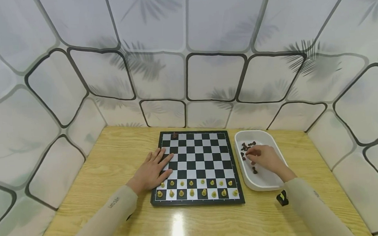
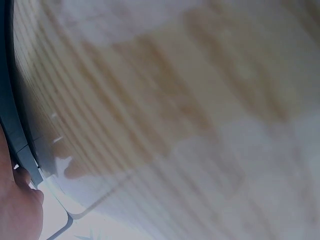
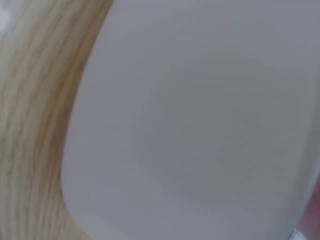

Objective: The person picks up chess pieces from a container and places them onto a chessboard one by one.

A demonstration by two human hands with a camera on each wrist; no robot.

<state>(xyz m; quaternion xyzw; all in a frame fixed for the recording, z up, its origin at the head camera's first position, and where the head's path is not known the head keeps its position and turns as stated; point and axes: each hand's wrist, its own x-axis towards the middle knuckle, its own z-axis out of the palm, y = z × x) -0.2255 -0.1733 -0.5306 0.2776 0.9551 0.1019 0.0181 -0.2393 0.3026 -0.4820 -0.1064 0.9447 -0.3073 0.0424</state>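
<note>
My left hand [image 1: 151, 172] lies flat with spread fingers across the left edge of a black-and-white chessboard [image 1: 194, 155]. Two rows of yellow chess pieces [image 1: 191, 192] stand along the board's near side. One dark chess piece [image 1: 174, 135] is on the far row, toward the left corner. Over a white tray [image 1: 259, 186] to the board's right, my right hand [image 1: 264, 156] reaches down with bent fingers among dark chess pieces [image 1: 244, 147]. I cannot tell whether its fingertips pinch one. The right wrist view shows mostly the tray's pale wall [image 3: 190, 125].
A light wood table [image 1: 122, 147] carries the board and tray. Patterned pale walls [image 1: 217, 76] rise behind and on both sides. A small black-and-yellow object [image 1: 282, 198] shows beside the right sleeve, below the tray's near end.
</note>
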